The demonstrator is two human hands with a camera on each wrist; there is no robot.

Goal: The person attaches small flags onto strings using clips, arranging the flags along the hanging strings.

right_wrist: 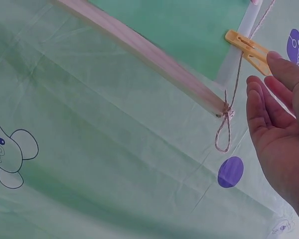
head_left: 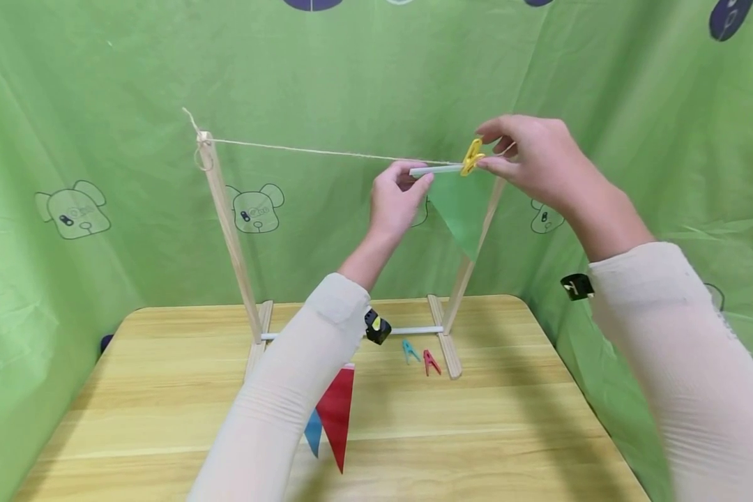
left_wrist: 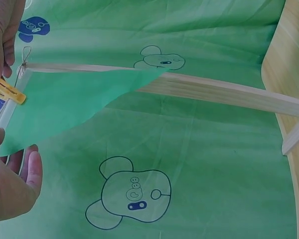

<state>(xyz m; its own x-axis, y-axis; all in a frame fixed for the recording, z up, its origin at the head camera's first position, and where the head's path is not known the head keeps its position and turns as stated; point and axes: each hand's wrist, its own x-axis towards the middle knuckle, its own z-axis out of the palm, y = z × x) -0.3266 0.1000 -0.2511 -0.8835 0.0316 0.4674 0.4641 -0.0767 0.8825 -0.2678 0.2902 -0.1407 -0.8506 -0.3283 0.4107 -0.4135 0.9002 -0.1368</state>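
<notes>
High over the table, my left hand [head_left: 395, 199] pinches a green triangular pennant [head_left: 463, 209] at the left end of its white top strip [head_left: 439, 169]. My right hand [head_left: 536, 157] holds a yellow clothespin [head_left: 473, 155] between thumb and fingers. The clothespin's nose overlaps the strip and the twine [head_left: 301, 149], right of the strip's middle in the head view. Below the strip the green cloth hangs point down, before the right wooden post [head_left: 459, 293]. In the right wrist view, the twine's knotted end [right_wrist: 226, 112] loops at the post top, close to the clothespin.
The left wooden post [head_left: 227, 223] carries the twine's other end. A white bar [head_left: 417, 330] joins the feet. On the table [head_left: 508, 432] lie a blue clothespin [head_left: 410, 351], a red clothespin [head_left: 431, 362], a red pennant [head_left: 337, 415] and a blue pennant [head_left: 314, 434], the pennants partly behind my left sleeve.
</notes>
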